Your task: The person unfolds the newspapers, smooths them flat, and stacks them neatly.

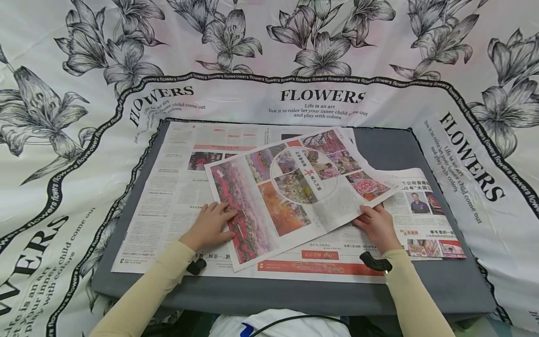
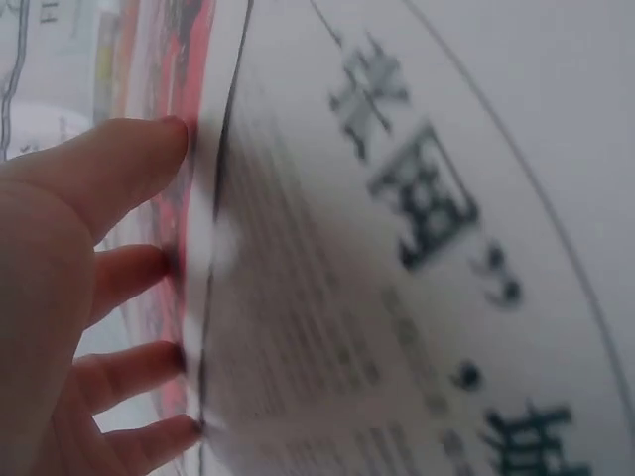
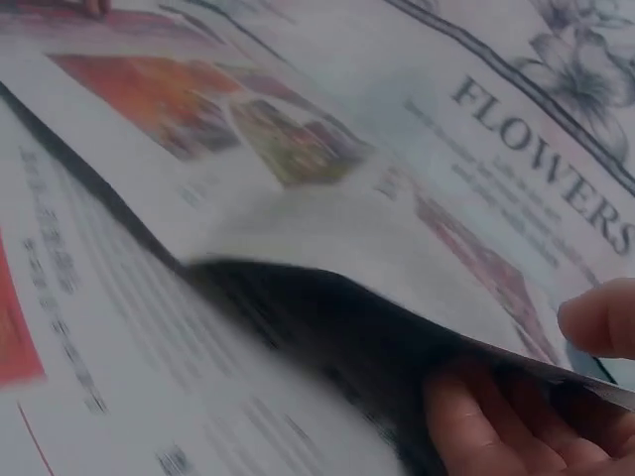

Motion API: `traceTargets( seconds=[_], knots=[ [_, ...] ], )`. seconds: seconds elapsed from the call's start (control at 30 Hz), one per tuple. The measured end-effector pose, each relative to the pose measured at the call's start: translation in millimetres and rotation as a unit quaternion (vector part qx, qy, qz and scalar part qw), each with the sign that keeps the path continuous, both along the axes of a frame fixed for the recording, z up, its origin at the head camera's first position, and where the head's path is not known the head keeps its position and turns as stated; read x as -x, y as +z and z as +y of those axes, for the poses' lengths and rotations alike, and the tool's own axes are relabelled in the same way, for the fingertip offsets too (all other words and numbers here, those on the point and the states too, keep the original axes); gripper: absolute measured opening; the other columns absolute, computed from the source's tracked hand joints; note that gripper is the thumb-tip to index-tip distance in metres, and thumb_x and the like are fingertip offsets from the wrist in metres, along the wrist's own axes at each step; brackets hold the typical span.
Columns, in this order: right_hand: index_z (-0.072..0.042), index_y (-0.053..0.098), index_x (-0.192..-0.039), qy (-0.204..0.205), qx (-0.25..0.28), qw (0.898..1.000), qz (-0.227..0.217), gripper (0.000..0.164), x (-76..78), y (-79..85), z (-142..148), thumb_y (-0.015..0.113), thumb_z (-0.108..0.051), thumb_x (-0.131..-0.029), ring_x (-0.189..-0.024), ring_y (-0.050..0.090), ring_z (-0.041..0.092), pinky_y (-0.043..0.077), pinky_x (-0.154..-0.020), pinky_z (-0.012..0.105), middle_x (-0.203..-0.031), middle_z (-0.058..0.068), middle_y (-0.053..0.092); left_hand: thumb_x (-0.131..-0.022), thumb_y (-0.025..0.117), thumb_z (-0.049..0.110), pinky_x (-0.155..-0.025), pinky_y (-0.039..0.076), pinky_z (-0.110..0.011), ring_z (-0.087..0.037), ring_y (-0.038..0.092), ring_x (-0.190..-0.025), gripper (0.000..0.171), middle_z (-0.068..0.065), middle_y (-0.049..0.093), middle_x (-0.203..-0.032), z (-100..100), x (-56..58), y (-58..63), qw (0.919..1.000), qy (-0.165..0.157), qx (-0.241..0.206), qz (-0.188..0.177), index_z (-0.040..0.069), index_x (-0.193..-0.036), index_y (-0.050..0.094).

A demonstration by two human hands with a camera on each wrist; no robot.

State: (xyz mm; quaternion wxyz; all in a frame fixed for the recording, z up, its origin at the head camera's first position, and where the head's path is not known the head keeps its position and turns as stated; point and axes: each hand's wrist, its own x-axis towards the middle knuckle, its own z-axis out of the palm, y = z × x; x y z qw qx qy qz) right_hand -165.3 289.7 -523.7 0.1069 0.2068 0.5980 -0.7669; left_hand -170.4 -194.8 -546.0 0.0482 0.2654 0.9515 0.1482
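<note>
A newspaper sheet [image 1: 290, 215] with colourful flower photos lies at a slant over a larger spread newspaper [image 1: 156, 224]. On its left edge rests my left hand [image 1: 210, 227], fingers extended; the left wrist view has the fingertips [image 2: 164, 144] touching the red-printed margin. My right hand [image 1: 376, 229] pinches the sheet's right end, thumb on top and the other fingers underneath. In the right wrist view that side of the sheet [image 3: 288, 233] bows upward, with a dark gap between it and the printed page below.
A smaller folded newspaper [image 1: 421, 224] with portrait photos lies at the right, partly under the flower sheet. The grey table [image 1: 269, 299] shows along the front and right. A white cloth [image 1: 236, 100] printed with flowers surrounds it.
</note>
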Motion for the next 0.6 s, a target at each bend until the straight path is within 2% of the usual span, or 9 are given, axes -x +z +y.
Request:
traceTargets(
  seconds=[0.13, 0.27, 0.37, 0.5, 0.6],
  knots=[
    [-0.014, 0.02, -0.161, 0.02, -0.015, 0.999, -0.023, 0.061, 7.5, -6.2, -26.6, 0.049, -0.017, -0.108, -0.113, 0.058, 0.001, 0.055, -0.092, 0.025, -0.124, -0.01, 0.052, -0.09, 0.075, 0.04, -0.11, 0.033, -0.074, -0.048, 0.053, -0.127, 0.055, -0.023, 0.057, -0.138, 6.3, -4.3, 2.5, 1.0, -0.01, -0.001, 0.002, 0.013, -0.137, 0.065],
    [-0.021, 0.032, -0.15, -0.007, 0.036, 0.999, -0.03, 0.048, 10.3, -11.6, -48.8, 0.05, -0.012, -0.106, -0.129, 0.046, 0.009, 0.045, -0.113, 0.033, -0.132, -0.009, 0.046, -0.091, 0.074, 0.04, -0.112, 0.034, -0.071, -0.048, 0.055, -0.125, 0.053, -0.022, 0.058, -0.137, 11.7, -5.5, 4.5, 0.9997, -0.008, 0.018, -0.011, 0.015, -0.137, 0.066],
    [-0.024, 0.038, -0.14, -0.029, 0.073, 0.997, -0.022, 0.038, 8.6, -14.4, -57.5, 0.052, -0.014, -0.106, -0.133, 0.043, 0.009, 0.037, -0.12, 0.036, -0.131, -0.01, 0.046, -0.091, 0.073, 0.04, -0.109, 0.039, -0.066, -0.046, 0.056, -0.123, 0.053, -0.021, 0.058, -0.135, 14.5, -5.8, 4.3, 0.9994, -0.004, 0.034, -0.012, 0.016, -0.137, 0.066],
    [-0.022, 0.039, -0.142, -0.017, 0.043, 0.999, -0.004, 0.038, 4.6, -18.0, -61.0, 0.052, -0.014, -0.107, -0.127, 0.048, 0.006, 0.045, -0.11, 0.029, -0.132, -0.01, 0.047, -0.091, 0.073, 0.041, -0.106, 0.042, -0.062, -0.045, 0.057, -0.12, 0.053, -0.02, 0.059, -0.133, 16.8, -5.8, 4.8, 0.9993, 0.0, 0.036, -0.009, 0.016, -0.137, 0.066],
    [-0.013, 0.036, -0.149, 0.006, -0.028, 1.0, -0.004, 0.049, 1.0, -20.7, -63.3, 0.054, -0.009, -0.105, -0.117, 0.053, 0.003, 0.051, -0.095, 0.02, -0.135, -0.005, 0.047, -0.091, 0.073, 0.041, -0.107, 0.041, -0.062, -0.044, 0.056, -0.119, 0.054, -0.02, 0.058, -0.134, 17.3, -6.9, 6.2, 0.9994, 0.002, 0.034, -0.011, 0.016, -0.138, 0.065]
  ],
)
